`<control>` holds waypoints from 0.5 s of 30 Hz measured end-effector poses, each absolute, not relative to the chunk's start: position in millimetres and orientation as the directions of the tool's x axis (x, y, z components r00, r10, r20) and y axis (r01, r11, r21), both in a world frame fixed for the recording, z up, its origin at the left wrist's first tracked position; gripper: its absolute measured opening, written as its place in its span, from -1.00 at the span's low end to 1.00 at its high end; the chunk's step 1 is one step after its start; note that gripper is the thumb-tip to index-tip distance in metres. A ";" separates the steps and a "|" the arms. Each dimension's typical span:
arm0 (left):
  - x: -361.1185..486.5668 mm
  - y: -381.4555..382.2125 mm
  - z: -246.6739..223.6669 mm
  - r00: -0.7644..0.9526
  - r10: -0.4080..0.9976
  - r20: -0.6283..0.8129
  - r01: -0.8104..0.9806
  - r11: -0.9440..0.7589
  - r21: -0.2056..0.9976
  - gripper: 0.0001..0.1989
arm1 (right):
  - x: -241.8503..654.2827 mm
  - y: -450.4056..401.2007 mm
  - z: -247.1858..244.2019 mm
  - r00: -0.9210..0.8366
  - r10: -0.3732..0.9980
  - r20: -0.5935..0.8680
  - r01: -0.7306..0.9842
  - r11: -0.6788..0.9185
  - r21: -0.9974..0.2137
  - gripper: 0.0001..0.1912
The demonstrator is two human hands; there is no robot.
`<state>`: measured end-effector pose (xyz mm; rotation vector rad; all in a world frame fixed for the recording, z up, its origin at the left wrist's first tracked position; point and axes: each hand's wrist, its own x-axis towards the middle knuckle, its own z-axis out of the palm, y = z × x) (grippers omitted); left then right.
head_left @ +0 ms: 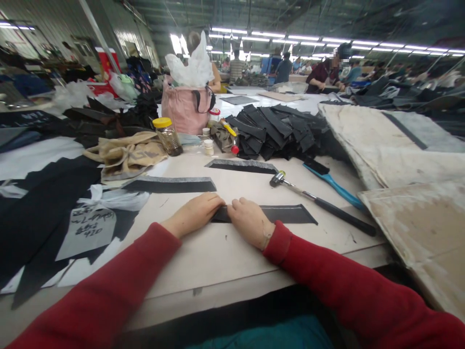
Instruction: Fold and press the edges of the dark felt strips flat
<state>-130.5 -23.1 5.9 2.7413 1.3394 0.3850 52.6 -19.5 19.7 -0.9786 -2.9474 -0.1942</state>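
A dark strip of material [286, 214] lies flat on the pale work board [203, 257], with a light line along its upper edge. My left hand [196, 212] grips the strip's left end, fingers curled together at its top edge. Close beside it, my right hand [249, 218] is closed on the same edge, covering part of the strip. Beyond my hands rest two more dark strips with grey upper borders, a left strip [170, 185] and a farther strip [241, 166]. To the right lie a hammer [316, 198] with a black handle and a blue-handled brush [336, 184].
Behind the board are a heap of dark pieces [272, 128], a pink bag [185, 109], a yellow-lidded jar [167, 135] and a tan cloth [132, 152]. Dark pieces with a handwritten tag [87, 230] lie left. Stained boards [421, 218] flank the right. A co-worker [329, 70] stands farther back.
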 end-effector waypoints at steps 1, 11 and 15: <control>-130.7 -22.8 5.5 0.588 0.783 0.204 0.765 -0.620 0.176 -0.79 | 51.9 -20.0 19.7 -0.800 0.597 0.065 0.600 0.792 0.108 -0.81; -128.1 -25.8 18.2 0.624 0.771 0.127 0.758 -0.637 0.141 -0.76 | 65.9 -22.2 14.8 -0.764 0.632 0.126 0.639 0.769 0.020 -0.79; -128.2 -31.1 19.8 0.602 0.782 0.160 0.766 -0.623 0.161 -0.75 | 108.5 -10.8 23.2 -0.748 0.628 0.213 0.623 0.776 -0.098 -0.73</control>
